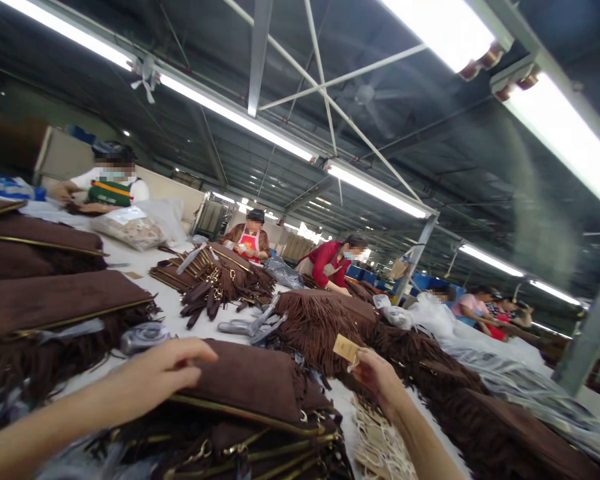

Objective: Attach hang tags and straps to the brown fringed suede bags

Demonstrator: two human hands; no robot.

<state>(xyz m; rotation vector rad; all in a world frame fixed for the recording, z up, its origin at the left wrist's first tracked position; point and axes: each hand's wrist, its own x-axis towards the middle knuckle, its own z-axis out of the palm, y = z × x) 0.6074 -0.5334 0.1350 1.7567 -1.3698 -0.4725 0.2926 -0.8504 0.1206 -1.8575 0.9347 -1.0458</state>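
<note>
My right hand (377,377) pinches a tan paper hang tag (347,348) with a string on it, held up above the table at the right of centre. Below that hand lies a heap of similar hang tags (380,440) with white strings. My left hand (180,367) is at the left edge of a dark brown suede bag (250,380), fingers apart and nothing in them. Whether it touches the bag I cannot tell. This bag has a gold zip and tops a stack of brown bags (260,453) with metal clips.
Fringed brown bags are stacked at the left (65,300), in the middle (325,320) and at the right (520,427). Clear plastic wrapping (505,360) lies along the right. Across the white table (167,293) several people work, one in a red top (325,260).
</note>
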